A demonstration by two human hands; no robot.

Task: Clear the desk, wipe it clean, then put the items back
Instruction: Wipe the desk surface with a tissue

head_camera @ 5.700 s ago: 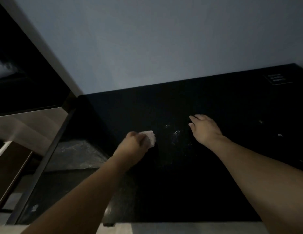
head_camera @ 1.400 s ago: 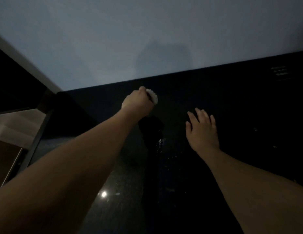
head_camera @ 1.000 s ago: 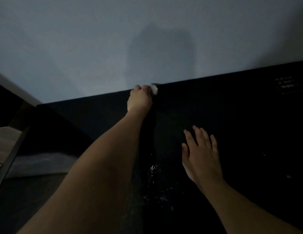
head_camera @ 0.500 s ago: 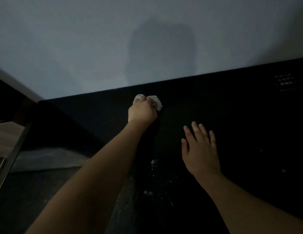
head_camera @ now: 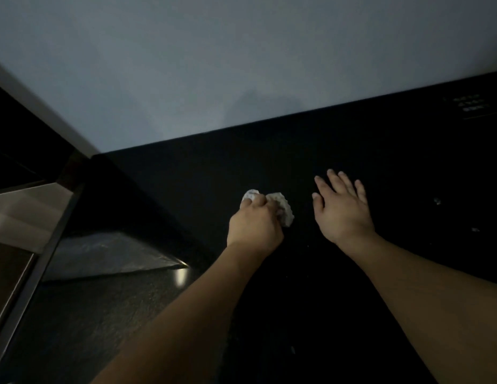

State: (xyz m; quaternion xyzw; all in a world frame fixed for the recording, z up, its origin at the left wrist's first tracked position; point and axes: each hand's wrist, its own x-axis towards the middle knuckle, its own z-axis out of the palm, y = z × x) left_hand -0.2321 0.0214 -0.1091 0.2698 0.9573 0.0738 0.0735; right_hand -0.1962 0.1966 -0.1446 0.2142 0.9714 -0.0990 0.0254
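Specks (head_camera: pixel 437 201) lie right of your wad (head_camera: pixel 280 210).
Left hand (head_camera: pixel 254 227) pinches it on the worktop (head_camera: pixel 380 286); right hand (head_camera: pixel 343 207), nearer them, rests spread flat.

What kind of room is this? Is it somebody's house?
Probably a dim indoor room with a desk against a plain wall. The black desk runs along it, and the left hand wipes it with a crumpled white tissue. Whose house, I cannot tell.

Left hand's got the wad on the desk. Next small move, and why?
Probably sweep the white wad rightward. The left hand grips it against the black desk, and pale specks show on the right side. The right hand, fingers spread on the surface, sits in that path and would need lifting.
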